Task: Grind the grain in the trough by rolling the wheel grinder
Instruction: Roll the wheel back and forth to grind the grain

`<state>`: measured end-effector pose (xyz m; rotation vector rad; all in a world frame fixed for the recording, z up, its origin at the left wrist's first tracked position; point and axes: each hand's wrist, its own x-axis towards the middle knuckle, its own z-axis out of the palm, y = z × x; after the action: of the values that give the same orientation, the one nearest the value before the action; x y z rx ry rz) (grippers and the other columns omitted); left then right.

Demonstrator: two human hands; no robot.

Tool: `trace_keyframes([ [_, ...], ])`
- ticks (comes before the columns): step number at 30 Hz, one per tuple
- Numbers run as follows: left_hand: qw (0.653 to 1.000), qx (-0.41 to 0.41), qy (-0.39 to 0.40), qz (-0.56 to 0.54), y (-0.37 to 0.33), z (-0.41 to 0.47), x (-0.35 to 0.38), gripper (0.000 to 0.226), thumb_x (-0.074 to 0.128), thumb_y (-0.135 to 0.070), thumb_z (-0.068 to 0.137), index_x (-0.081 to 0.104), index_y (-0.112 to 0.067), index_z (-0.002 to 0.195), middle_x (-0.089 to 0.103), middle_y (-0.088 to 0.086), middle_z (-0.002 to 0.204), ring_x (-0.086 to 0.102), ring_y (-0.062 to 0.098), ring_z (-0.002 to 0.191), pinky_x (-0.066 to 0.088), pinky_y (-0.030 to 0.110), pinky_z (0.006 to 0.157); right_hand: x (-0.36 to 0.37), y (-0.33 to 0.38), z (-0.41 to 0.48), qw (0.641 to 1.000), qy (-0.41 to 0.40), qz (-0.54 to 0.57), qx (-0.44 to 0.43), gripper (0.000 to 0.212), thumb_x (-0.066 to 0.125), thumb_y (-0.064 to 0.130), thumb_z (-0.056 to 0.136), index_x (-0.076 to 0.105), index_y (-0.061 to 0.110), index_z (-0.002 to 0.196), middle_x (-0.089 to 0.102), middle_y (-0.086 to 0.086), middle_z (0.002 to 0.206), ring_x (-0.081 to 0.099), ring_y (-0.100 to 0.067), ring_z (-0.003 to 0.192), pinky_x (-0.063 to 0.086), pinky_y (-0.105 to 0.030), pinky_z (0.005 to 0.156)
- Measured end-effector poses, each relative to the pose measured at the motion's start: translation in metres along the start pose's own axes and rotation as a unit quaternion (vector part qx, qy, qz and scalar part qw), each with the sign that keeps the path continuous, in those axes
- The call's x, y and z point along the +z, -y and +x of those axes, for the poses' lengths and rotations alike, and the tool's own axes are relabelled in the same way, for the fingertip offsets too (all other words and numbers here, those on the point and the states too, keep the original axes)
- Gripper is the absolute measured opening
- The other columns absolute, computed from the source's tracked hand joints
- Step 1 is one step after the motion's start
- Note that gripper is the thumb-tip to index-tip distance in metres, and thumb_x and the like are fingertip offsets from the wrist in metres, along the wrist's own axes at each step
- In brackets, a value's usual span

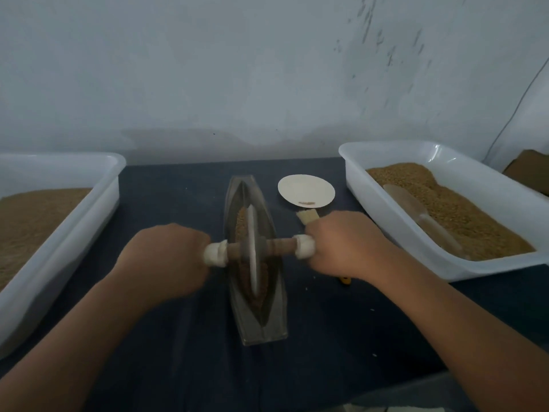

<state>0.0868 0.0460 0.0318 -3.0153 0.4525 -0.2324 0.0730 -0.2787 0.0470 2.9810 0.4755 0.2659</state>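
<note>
**Both hands gripping the wheel grinder's axle over the trough**

The narrow boat-shaped trough (274, 307) is lying at the middle of the dark tabletop (178, 337), its length running from 12 to 6 o'clock. Brown grain (241, 221) is sitting along its groove. The wheel grinder (252, 251) is standing upright on edge in that groove, about midway along the trough, with its wooden axle crossing from 9 to 3 o'clock.

The left hand (166, 263) is curling round the white-wrapped axle end at 9 o'clock of the wheel. The right hand (347, 245) is wrapping round the white-wrapped end at 3 o'clock. Both fists are closing tight on the axle, knuckles up.

A white tub (59, 233) holding fine tan meal is sitting at 9 o'clock of the trough, well apart from it. A second white tub (386, 227) at 3 o'clock is holding coarser grain, with a clear scoop (416, 212) lying in it. A round white plate (306, 190) is resting at 1 o'clock of the trough, near it, with a few brown specks on it. A pale, brush-like item (307, 217) is showing just beyond the right hand; it is too hidden to identify.
</note>
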Motion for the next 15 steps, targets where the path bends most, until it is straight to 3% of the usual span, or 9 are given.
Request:
trace_keyframes([
  [7, 0.998, -0.059, 0.007, -0.029, 0.0, 0.052, -0.005, 0.021, 0.057, -0.046, 0.076, 0.06, -0.028, 0.068, 0.061, -0.01, 0.07, 0.06, 0.016, 0.064, 0.045, 0.031, 0.058, 0.006, 0.009, 0.064, 0.995, -0.075, -0.018, 0.068, 0.03, 0.068, 0.036, 0.085, 0.051, 0.024, 0.064, 0.053, 0.005, 0.061, 0.05, -0.015, 0.054, 0.037, -0.027, 0.049],
  [11, 0.998, -0.063, -0.001, -0.028, -0.003, 0.053, -0.01, 0.015, 0.059, -0.04, 0.076, 0.061, -0.027, 0.069, 0.062, -0.008, 0.069, 0.06, 0.017, 0.063, 0.046, 0.031, 0.058, 0.007, 0.009, 0.073, 0.994, -0.089, -0.013, 0.065, 0.03, 0.068, 0.036, 0.084, 0.05, 0.022, 0.065, 0.053, 0.004, 0.059, 0.051, -0.016, 0.053, 0.036, -0.027, 0.048],
  [15, 1.0, -0.012, -0.005, -0.005, 0.0, 0.024, -0.005, 0.02, 0.056, -0.048, 0.078, 0.055, -0.032, 0.067, 0.058, -0.012, 0.066, 0.054, 0.01, 0.059, 0.039, 0.029, 0.054, 0.008, 0.002, 0.035, 0.999, -0.006, 0.009, 0.031, 0.031, 0.06, 0.054, 0.085, 0.054, 0.03, 0.067, 0.057, 0.007, 0.063, 0.053, -0.01, 0.057, 0.033, -0.028, 0.049],
])
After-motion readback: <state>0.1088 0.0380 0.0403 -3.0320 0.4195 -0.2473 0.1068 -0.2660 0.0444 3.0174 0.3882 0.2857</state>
